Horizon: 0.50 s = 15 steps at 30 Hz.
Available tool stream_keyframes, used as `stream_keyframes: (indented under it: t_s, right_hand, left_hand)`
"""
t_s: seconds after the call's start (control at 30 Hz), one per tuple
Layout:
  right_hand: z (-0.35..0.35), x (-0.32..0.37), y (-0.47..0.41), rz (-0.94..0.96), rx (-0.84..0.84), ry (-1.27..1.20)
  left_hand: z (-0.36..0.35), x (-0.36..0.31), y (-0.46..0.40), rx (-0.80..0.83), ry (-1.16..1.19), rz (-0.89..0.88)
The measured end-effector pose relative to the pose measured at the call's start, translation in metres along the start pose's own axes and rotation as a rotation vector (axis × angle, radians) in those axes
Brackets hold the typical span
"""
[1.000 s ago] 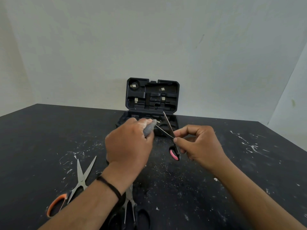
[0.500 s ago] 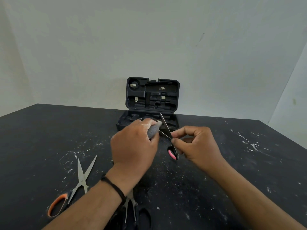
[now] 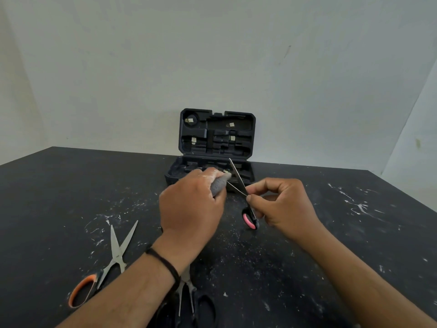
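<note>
Left hand [image 3: 191,209] has edged nearer the right hand [image 3: 283,204], grey pad [image 3: 218,185] against pink-handled scissors [image 3: 251,218].
Above the speckled black worktop [image 3: 71,185], before an open tool case [image 3: 217,131], the left hand grips the grey pad on one blade; the right hand pinches the pink-handled scissors near the pivot, blades spread.
</note>
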State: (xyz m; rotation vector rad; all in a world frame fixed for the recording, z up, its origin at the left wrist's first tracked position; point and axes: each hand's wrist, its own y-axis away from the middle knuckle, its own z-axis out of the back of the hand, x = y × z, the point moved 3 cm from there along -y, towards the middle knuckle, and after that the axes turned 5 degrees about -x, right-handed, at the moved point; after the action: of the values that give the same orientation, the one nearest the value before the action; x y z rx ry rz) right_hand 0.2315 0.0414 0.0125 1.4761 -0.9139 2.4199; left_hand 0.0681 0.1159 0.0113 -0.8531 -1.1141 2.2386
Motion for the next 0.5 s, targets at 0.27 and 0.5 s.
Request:
stream_keyframes:
  t_s: [0.27, 0.5]
  right_hand:
    - [-0.001, 0.003, 0.0, 0.024, -0.018, 0.013]
    - [-0.001, 0.002, 0.001, 0.016, -0.004, 0.022]
  left_hand:
    - [0.013, 0.019, -0.011, -0.071, 0.027, 0.11]
    - [-0.001, -0.004, 0.003, -0.021, 0.05, -0.056]
